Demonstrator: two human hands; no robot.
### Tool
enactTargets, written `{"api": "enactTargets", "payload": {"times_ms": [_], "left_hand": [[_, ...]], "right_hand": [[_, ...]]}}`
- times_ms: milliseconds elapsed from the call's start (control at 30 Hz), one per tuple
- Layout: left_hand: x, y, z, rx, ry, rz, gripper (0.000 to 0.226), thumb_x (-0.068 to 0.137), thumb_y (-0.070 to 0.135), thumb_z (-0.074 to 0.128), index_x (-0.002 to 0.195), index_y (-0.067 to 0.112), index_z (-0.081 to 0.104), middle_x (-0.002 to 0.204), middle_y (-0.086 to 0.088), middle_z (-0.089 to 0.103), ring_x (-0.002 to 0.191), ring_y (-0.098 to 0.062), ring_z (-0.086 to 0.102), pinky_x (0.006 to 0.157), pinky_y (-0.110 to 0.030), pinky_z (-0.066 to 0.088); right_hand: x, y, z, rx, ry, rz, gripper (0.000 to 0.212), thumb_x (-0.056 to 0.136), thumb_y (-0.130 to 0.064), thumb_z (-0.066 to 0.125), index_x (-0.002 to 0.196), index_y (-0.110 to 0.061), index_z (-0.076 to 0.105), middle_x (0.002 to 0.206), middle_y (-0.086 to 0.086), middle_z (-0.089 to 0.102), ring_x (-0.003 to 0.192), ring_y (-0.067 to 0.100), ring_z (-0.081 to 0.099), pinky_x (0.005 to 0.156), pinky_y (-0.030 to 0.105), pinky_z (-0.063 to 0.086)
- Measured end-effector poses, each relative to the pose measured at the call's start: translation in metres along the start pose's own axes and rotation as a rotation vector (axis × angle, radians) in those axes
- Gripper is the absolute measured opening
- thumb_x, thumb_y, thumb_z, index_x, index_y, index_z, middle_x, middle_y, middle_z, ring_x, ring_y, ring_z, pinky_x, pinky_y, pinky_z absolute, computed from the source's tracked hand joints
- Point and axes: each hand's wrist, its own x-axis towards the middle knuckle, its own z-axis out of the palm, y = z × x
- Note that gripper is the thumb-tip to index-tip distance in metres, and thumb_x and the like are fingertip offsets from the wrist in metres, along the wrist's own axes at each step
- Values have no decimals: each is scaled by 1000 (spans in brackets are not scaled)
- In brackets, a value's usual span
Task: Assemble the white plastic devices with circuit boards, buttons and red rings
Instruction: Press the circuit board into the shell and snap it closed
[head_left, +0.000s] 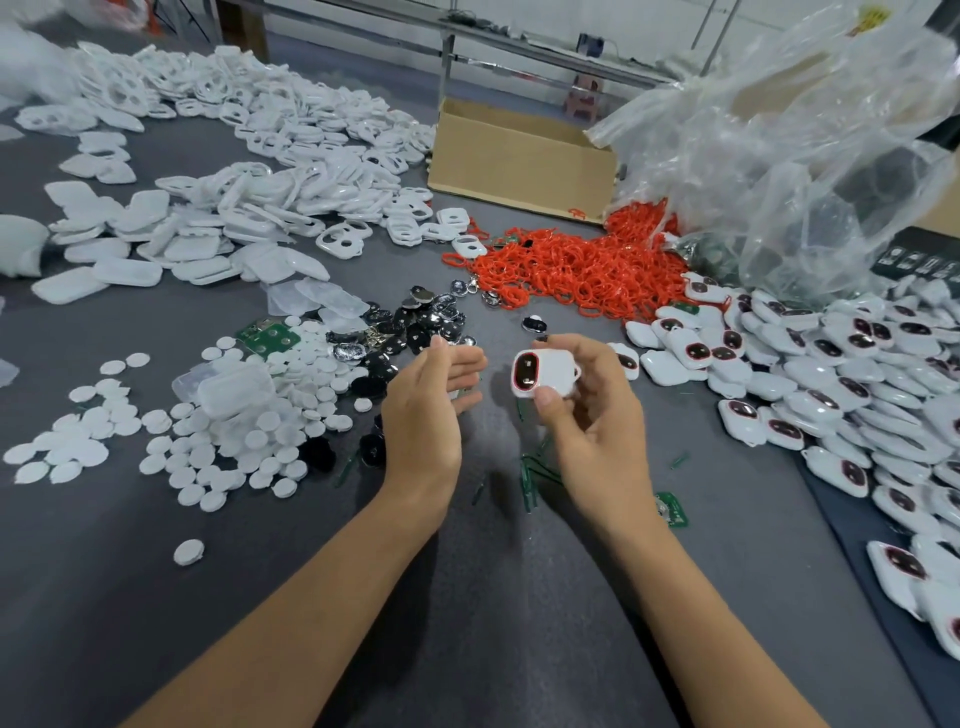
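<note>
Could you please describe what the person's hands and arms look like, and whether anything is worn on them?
Both are bare. The left hand and right hand have no gloves, and no rings show on the visible fingers. The left forearm and right forearm carry no sleeve, watch or bracelet as far as the frame reaches. The nails that show look short and unpainted.

A dark grey worktable stretches toward a metal frame (a pink stool stands beyond it).
</note>
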Motion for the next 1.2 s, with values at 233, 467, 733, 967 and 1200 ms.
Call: {"api": "enactTargets", "payload": {"times_ms": [233, 467, 733, 967, 1200], "left_hand": [[-1, 3, 1, 23, -40, -12, 42, 104, 22, 36, 87, 5, 70, 88, -14, 73, 82, -21, 69, 66, -24, 56], [-4, 6, 1, 32, -53, -9, 39, 101, 20, 44, 79, 12, 74, 73, -6, 74, 70, -16, 69, 68, -28, 56], [-7, 7, 1, 71, -67, -8, 35, 99, 19, 49, 79, 14, 77, 78, -4, 76, 73, -15, 67, 72, -31, 54], [-6, 6, -1, 56, -80, -4, 35, 100, 20, 47, 82, 11, 77, 79, -7, 76, 73, -17, 69, 74, -36, 56], [-5, 4, 0, 45, -114, 4, 38, 100, 20, 46, 78, 14, 76, 76, -8, 75, 69, -17, 70, 68, -30, 57]], "right_hand": [[3, 1, 3, 353, -73, 178, 30, 89, 17, 46, 113, -2, 49, 93, 5, 66, 71, 11, 64, 66, 23, 55], [3, 4, 1, 481, -67, 332, 27, 87, 15, 50, 105, -4, 59, 88, 11, 73, 77, 23, 69, 74, 33, 59], [4, 4, -3, 468, -78, 375, 26, 85, 16, 50, 99, 3, 66, 79, 13, 73, 68, 22, 70, 65, 27, 58], [2, 1, -2, 484, -82, 377, 25, 86, 15, 51, 99, 1, 67, 80, 14, 73, 69, 22, 70, 64, 26, 57], [3, -2, -6, 539, -82, 428, 24, 85, 14, 51, 97, 2, 67, 86, 19, 73, 75, 27, 71, 64, 25, 57]]}}
